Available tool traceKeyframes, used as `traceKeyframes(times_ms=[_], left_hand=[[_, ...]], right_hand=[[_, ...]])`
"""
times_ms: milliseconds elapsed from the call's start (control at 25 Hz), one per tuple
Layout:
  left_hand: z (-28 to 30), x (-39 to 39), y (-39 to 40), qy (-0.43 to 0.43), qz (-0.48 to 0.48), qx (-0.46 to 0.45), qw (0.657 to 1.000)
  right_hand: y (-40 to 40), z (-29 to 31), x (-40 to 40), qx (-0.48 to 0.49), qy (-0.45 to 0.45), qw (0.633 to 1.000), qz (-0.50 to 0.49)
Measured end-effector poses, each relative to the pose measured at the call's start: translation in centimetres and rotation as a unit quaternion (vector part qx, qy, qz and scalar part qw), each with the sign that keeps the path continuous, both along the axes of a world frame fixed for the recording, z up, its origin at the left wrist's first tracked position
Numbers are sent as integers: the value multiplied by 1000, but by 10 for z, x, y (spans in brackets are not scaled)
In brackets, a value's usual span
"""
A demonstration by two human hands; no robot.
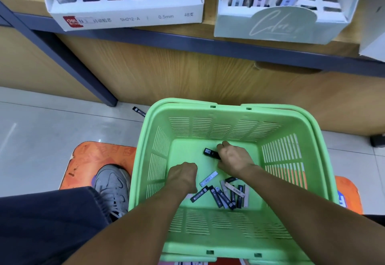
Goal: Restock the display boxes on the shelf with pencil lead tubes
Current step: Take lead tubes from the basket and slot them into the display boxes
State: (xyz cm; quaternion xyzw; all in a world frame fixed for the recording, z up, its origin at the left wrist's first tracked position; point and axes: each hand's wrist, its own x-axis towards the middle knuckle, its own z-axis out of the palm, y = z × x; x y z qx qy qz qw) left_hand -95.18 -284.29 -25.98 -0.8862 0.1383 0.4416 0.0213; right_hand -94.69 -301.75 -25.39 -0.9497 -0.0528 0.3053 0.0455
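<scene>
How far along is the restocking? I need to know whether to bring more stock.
Partly done: the white display box holds tubes in most slots, with one slot empty at its right end. In hand: the right hand grips a black lead tube inside the green basket; the left hand is curled beside the pile of tubes. Left: that pile, plus one stray tube on the floor.

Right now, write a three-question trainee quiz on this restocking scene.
1. True or false: the right hand grips a black tube.
2. Where do most loose tubes lie? A) shelf B) green basket C) floor
3. Fill in: one stray tube lies on the ____ left of the basket.

Key: 1 true; 2 B; 3 floor.
</scene>
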Motion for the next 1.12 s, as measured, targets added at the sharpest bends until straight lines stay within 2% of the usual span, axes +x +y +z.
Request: traceKeyframes(times_ms=[120,320,400,480,600,800,1000,1120], left_hand=[[-1,-9,0,-18,-104,41,994],[-2,-23,-9,-20,-119,22,992],[0,-25,-14,-21,-66,8,998],[4,-25,-22,-28,36,-21,999],[3,-29,-34,-18,90,-41,995],[-4,-30,-38,71,154,-42,985],[-2,-33,-44,86,182,-30,979],[-7,-35,-43,97,265,-42,958]], right_hand=[[-23,15,-16,-27,5,1000,-13],[-45,28,-50,-88,95,989,-69],[-43,26,-57,-58,141,980,-130],[-37,23,-60,-14,183,966,-185],[-28,16,-64,6,225,954,-199],[-34,-4,-71,40,199,939,-278],[-25,-3,-68,87,213,928,-292],[-23,-10,-66,131,215,902,-351]])
